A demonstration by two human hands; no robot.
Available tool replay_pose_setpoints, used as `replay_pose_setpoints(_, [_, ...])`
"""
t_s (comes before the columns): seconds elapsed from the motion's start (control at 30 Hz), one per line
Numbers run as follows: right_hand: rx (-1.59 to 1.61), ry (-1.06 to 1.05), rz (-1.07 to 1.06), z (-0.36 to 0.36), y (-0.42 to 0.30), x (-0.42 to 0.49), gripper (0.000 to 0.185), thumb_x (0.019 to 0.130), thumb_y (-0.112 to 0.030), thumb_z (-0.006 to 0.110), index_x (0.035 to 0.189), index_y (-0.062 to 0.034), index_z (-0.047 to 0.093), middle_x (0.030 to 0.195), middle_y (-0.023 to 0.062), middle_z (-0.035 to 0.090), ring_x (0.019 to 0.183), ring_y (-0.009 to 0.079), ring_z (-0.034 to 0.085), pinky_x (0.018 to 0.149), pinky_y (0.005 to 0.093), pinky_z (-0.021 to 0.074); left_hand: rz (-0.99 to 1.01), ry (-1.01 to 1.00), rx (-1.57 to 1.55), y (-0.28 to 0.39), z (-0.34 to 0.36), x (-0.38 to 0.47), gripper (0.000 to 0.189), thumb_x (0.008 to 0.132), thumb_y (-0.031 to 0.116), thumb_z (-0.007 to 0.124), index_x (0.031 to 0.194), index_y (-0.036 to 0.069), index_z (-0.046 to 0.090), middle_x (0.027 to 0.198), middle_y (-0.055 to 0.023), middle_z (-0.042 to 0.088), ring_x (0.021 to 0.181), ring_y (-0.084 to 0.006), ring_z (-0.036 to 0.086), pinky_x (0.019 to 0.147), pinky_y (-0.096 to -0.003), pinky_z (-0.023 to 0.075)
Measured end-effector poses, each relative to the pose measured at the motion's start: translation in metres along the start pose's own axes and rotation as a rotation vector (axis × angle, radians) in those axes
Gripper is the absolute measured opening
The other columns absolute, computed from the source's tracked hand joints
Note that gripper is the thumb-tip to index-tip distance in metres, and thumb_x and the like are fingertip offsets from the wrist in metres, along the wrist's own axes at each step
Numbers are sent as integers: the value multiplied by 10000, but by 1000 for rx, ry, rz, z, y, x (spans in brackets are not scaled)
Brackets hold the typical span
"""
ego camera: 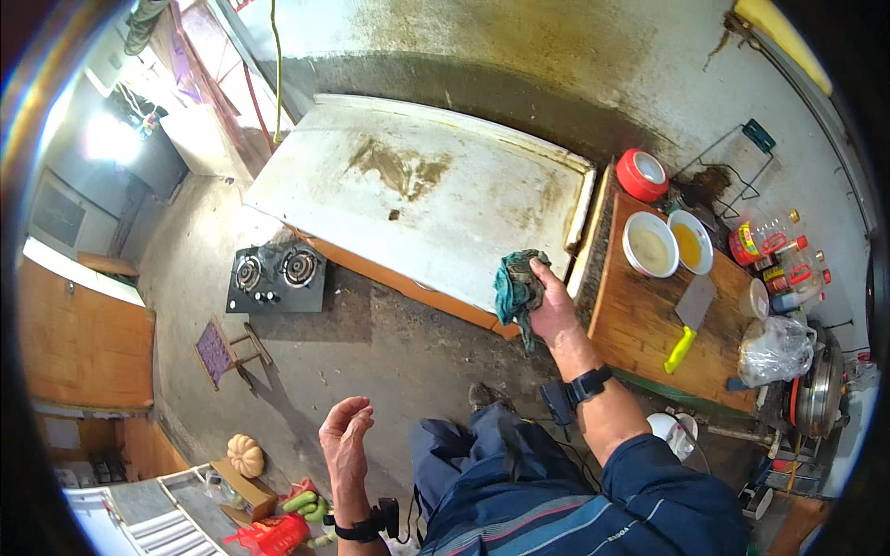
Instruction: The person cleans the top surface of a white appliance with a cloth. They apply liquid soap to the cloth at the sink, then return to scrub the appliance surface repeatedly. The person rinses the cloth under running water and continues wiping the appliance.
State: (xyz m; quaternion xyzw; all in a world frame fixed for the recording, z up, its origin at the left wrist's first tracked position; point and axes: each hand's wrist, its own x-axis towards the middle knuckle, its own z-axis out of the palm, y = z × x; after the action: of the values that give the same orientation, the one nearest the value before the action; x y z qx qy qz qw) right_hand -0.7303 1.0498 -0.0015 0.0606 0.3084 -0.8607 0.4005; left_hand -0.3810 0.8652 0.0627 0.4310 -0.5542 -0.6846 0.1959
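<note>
My right hand (554, 306) grips a crumpled, wet-looking teal and grey rag (520, 281) at the front edge of a white countertop (313, 181). Brown grime (400, 170) stains the middle of this counter, and a small dark spot (394, 215) lies nearer its front. Below the top runs an orange cabinet front (389, 278). My left hand (348, 431) hangs over the floor with its fingers loosely curled and nothing visible in it.
A wooden board (640, 320) at right bears a yellow-handled cleaver (685, 326), a bowl of pale liquid (651, 244) and a bowl of yellow liquid (688, 243). Bottles (786, 264) stand beyond. A two-burner gas hob (277, 276), a stool (222, 351) and a pumpkin (245, 456) are at left.
</note>
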Motion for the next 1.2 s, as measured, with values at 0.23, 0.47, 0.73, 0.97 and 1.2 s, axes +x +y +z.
replay_pose_setpoints(0.23, [-47, 20, -64, 35, 19, 117, 302, 993, -291, 593, 1116, -27, 675, 1037, 116, 736, 934, 253, 709, 834, 404, 582, 29, -179, 216, 22, 0, 177, 240, 893, 51, 692, 1125, -11, 685, 1062, -67, 712, 933, -147, 657, 798, -280, 523])
replay_pose_setpoints(0.47, [-551, 157, -270, 67, 41, 279, 134, 946, -168, 623, 1016, -59, 657, 971, 56, 715, 889, 171, 688, 785, 353, 570, 288, -257, 634, 27, 16, 376, 294, 876, 125, 660, 1145, 10, 693, 1024, -137, 733, 903, -222, 702, 810, -337, 545])
replay_pose_setpoints(0.73, [-2095, 354, -624, 72, 73, 393, 470, 844, -181, 711, 1261, -17, 569, 1177, 196, 633, 1103, 392, 588, 955, 476, 479, 770, -183, 1056, 3, 49, 528, 399, 868, 47, 650, 1262, 10, 598, 1378, -227, 529, 1299, -426, 456, 1059, -527, 400])
replay_pose_setpoints(0.97, [-2212, -38, -701, 98, 146, 378, 448, 747, -40, 726, 1185, -97, 650, 1139, 85, 588, 1110, 309, 531, 956, 436, 497, 874, -54, 1215, -17, 58, 554, 418, 920, 206, 589, 1318, 82, 596, 1451, -189, 486, 1372, -404, 399, 1121, -544, 291])
replay_pose_setpoints(1.2, [-2311, 207, -673, 64, 56, 429, 462, 763, 37, 707, 1184, -151, 685, 1139, 103, 632, 1043, 312, 590, 870, 433, 542, 848, -58, 1212, -17, 57, 553, 446, 906, 225, 582, 1329, 83, 594, 1463, -184, 490, 1380, -398, 401, 1125, -536, 291])
